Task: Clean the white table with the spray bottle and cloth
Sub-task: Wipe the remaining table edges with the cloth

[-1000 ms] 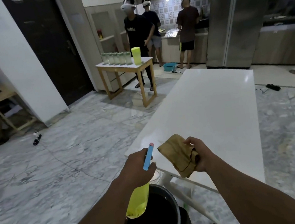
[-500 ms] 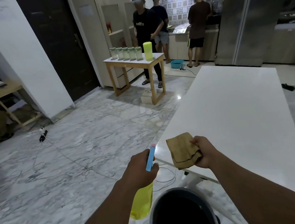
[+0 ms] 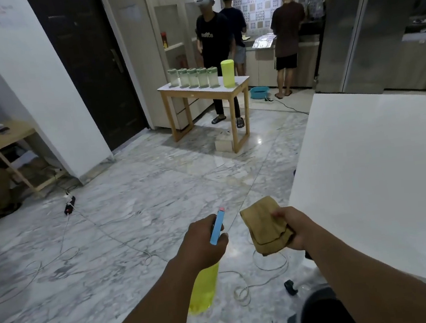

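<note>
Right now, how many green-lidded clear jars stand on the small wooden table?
5 green-lidded clear jars, in one row on the small wooden table, left of the tall yellow-green container. None looks hidden.

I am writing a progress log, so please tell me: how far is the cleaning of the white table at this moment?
Done: the tools are picked up. The left hand grips the spray bottle, the right hand holds the folded cloth. In hand: both hang over the floor beside the white table, neither touching it. Left: spraying and wiping; its top shows no wet streaks.
</note>
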Demonstrator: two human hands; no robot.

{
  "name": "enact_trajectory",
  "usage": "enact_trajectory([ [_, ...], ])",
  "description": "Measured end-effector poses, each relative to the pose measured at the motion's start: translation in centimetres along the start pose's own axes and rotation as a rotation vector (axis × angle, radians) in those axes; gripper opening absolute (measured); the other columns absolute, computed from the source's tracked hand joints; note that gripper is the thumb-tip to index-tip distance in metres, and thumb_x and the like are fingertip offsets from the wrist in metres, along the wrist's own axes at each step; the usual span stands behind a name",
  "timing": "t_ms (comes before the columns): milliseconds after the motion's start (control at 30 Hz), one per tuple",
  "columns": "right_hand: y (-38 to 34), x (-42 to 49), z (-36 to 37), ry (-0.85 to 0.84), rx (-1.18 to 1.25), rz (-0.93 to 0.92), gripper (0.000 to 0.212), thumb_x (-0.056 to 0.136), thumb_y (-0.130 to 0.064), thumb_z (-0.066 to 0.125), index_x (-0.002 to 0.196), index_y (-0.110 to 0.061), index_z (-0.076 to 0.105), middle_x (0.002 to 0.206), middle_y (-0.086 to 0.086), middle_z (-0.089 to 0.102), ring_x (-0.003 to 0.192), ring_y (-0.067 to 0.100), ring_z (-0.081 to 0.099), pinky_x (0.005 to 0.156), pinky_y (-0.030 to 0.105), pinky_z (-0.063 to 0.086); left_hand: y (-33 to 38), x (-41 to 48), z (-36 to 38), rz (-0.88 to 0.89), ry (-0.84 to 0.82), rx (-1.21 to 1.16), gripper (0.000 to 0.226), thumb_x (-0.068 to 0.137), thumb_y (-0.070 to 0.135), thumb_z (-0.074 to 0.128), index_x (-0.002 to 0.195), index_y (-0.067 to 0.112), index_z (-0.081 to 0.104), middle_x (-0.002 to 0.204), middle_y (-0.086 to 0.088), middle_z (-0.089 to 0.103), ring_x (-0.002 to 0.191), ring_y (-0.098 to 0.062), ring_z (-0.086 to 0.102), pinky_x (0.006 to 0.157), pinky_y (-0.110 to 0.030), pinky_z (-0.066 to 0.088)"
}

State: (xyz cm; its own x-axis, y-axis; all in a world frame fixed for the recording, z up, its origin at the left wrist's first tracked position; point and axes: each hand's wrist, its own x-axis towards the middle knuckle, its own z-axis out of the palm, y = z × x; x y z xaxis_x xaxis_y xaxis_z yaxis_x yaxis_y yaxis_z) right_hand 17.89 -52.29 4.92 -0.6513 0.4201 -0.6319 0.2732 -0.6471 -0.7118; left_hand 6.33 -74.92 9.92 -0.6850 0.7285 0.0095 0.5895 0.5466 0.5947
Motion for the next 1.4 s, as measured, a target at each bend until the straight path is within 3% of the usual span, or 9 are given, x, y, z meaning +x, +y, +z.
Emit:
enact_trajectory([
  [233,-4.3,4.5,2.9,0.045,-0.006,-0.054,0.037,0.097,-0.017,0.049,0.126,0.004,0.056,0.121,0.024,0.066,0.107,0.036,0.065,0.076,0.039,0.055,-2.3,5.5,-1.7,0.059,-0.023,-0.04,0.014,0.096,0.024,0.07,0.103,0.013,0.063,0.088,0.0,0.065,0.068,-0.01,0.052,0.059,-0.018,0.038],
  [433,-7.3,11.8,4.2,0.116,0.016,-0.061,0.036,0.094,-0.016,0.052,0.126,0.002,0.057,0.12,0.023,0.067,0.108,0.037,0.065,0.078,0.041,0.055,-3.3,13.3,-2.7,0.069,-0.117,-0.058,0.014,0.096,0.025,0.069,0.101,0.013,0.062,0.095,-0.01,0.072,0.082,-0.031,0.073,0.08,-0.045,0.061],
  [567,-11.1,17.8,4.8,0.144,0.07,-0.051,0.036,0.093,-0.016,0.054,0.125,0.001,0.056,0.118,0.023,0.068,0.107,0.039,0.066,0.085,0.046,0.057,-4.0,21.4,-3.2,0.111,-0.131,-0.021,0.014,0.096,0.024,0.067,0.104,0.014,0.062,0.099,-0.008,0.072,0.089,-0.028,0.068,0.078,-0.037,0.054],
  [867,-21.6,24.1,3.6,0.25,0.128,-0.093,0.033,0.094,-0.015,0.057,0.123,0.0,0.056,0.117,0.022,0.068,0.105,0.036,0.066,0.076,0.041,0.056,-1.9,37.2,-4.1,0.204,-0.15,-0.014,0.017,0.097,0.024,0.07,0.107,0.012,0.064,0.104,-0.008,0.072,0.095,-0.027,0.067,0.082,-0.036,0.053],
  [1067,-25.9,26.3,-0.2,0.36,0.149,-0.136,0.041,0.088,-0.017,0.061,0.126,-0.002,0.058,0.117,0.022,0.069,0.109,0.039,0.066,0.091,0.046,0.054,0.7,44.7,-2.6,0.289,-0.244,-0.025,0.019,0.098,0.026,0.069,0.11,0.012,0.064,0.102,-0.005,0.068,0.087,-0.019,0.059,0.08,-0.031,0.049],
  [1200,-28.1,27.2,-2.0,0.42,0.21,-0.166,0.035,0.092,-0.017,0.058,0.122,0.001,0.057,0.118,0.023,0.067,0.108,0.039,0.065,0.089,0.046,0.055,2.0,49.3,-1.4,0.367,-0.304,-0.036,0.02,0.098,0.027,0.068,0.111,0.012,0.063,0.106,-0.005,0.069,0.087,-0.02,0.06,0.076,-0.028,0.046],
  [1300,-30.0,28.7,-2.0,0.443,0.254,-0.198,0.029,0.095,-0.016,0.054,0.118,0.001,0.058,0.117,0.022,0.067,0.104,0.038,0.065,0.074,0.041,0.055,2.4,52.8,-1.1,0.42,-0.345,-0.048,0.019,0.098,0.026,0.068,0.109,0.011,0.063,0.104,-0.008,0.071,0.09,-0.026,0.067,0.075,-0.031,0.049],
  [1400,-31.8,31.5,-1.5,0.46,0.302,-0.219,0.03,0.096,-0.017,0.051,0.12,0.001,0.058,0.117,0.021,0.068,0.102,0.035,0.066,0.073,0.039,0.054,2.3,57.2,-1.1,0.437,-0.387,-0.086,0.018,0.097,0.025,0.068,0.105,0.01,0.063,0.099,-0.01,0.071,0.087,-0.029,0.07,0.075,-0.036,0.055],
])
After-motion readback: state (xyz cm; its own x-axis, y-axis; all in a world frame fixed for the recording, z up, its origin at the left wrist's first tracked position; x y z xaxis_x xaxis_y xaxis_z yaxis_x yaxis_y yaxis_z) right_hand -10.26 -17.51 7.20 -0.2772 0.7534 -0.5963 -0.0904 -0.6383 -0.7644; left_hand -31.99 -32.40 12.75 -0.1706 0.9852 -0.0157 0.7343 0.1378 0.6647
